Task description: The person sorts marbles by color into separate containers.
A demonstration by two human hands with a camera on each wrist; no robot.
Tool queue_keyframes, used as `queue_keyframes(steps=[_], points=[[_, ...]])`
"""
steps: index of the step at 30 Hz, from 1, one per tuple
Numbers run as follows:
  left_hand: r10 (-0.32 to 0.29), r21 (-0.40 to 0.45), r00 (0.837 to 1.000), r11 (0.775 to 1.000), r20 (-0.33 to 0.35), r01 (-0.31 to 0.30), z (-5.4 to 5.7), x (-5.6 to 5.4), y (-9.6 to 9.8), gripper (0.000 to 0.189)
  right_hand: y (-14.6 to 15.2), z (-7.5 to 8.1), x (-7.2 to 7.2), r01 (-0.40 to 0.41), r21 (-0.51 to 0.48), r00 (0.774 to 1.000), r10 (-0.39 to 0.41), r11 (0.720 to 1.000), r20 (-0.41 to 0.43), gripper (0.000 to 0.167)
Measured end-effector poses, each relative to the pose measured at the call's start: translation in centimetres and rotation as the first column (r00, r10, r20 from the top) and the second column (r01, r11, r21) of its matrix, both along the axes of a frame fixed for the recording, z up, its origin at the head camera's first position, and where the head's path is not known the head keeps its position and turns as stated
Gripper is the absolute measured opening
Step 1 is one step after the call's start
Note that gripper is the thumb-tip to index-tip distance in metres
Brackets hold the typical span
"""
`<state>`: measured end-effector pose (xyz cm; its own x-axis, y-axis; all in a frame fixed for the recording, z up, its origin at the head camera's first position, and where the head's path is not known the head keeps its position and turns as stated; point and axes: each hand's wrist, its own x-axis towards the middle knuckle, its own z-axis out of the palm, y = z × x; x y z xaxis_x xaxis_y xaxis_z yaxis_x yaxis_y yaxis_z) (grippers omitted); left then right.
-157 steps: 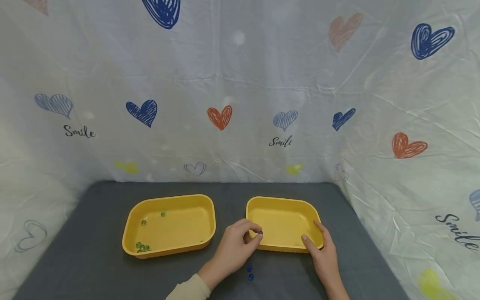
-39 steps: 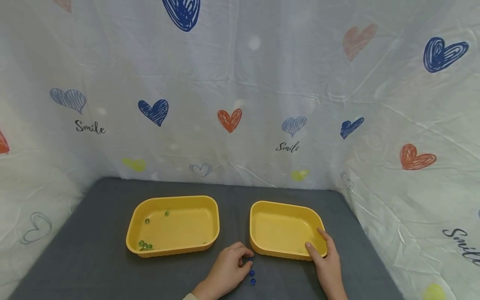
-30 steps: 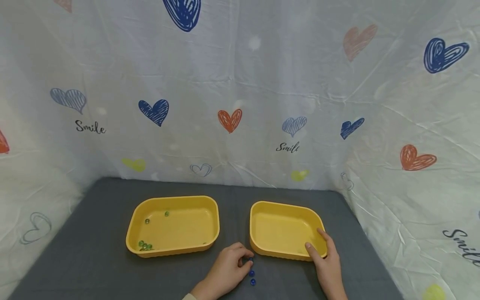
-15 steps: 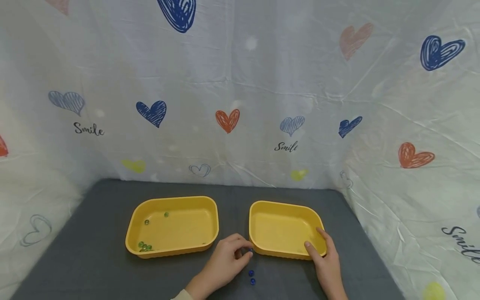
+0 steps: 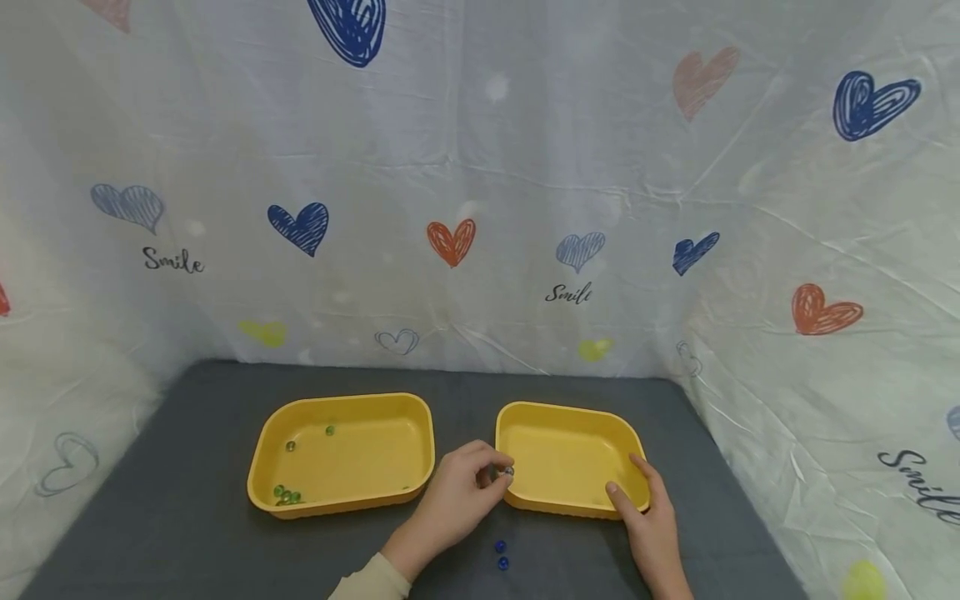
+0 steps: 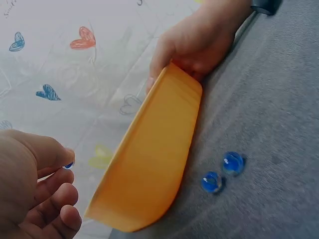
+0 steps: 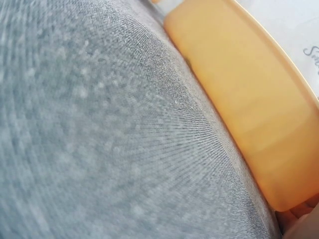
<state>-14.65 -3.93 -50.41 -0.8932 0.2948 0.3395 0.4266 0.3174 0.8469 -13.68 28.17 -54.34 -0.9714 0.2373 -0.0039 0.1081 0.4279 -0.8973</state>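
Observation:
Between thumb and index finger my left hand [image 5: 461,492] pinches a blue glass marble [image 5: 509,472], held at the near left rim of the right yellow tray [image 5: 570,506]. In the left wrist view that marble [image 6: 69,165] peeks out from the fingertips, mostly hidden. My right hand [image 5: 651,529] grips the same tray by its right end, thumb over the rim and other fingers around the outside. Two more blue marbles [image 5: 500,547] lie on the cloth in front of the tray; the left wrist view shows these marbles [image 6: 233,163] up close, slightly apart.
A second yellow tray [image 5: 345,408] stands to the left with several green marbles [image 5: 287,496], most gathered in its near left corner. Dark grey cloth [image 5: 187,533] covers the table. Behind it hangs a white curtain [image 5: 495,167] printed with hearts.
My left hand was down at the cloth with its fingers at a blue marble; it has risen with that marble to the tray's rim. The right hand keeps its grip on the tray.

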Motion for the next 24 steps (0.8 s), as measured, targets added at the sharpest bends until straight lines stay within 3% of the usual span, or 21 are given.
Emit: queue_keyframes(steps=[10,24], points=[[-0.010,0.040,0.999,0.999,-0.036,0.012,-0.5,-0.9,1.7,0.013,-0.3,-0.2,0.1,0.000,0.008,1.000,0.000,1.000,-0.013,0.080],[0.010,0.000,1.000,1.000,0.026,-0.010,0.1,-1.8,3.3,0.014,-0.3,-0.1,0.2,0.018,0.005,1.000,-0.018,1.000,-0.024,0.076]])
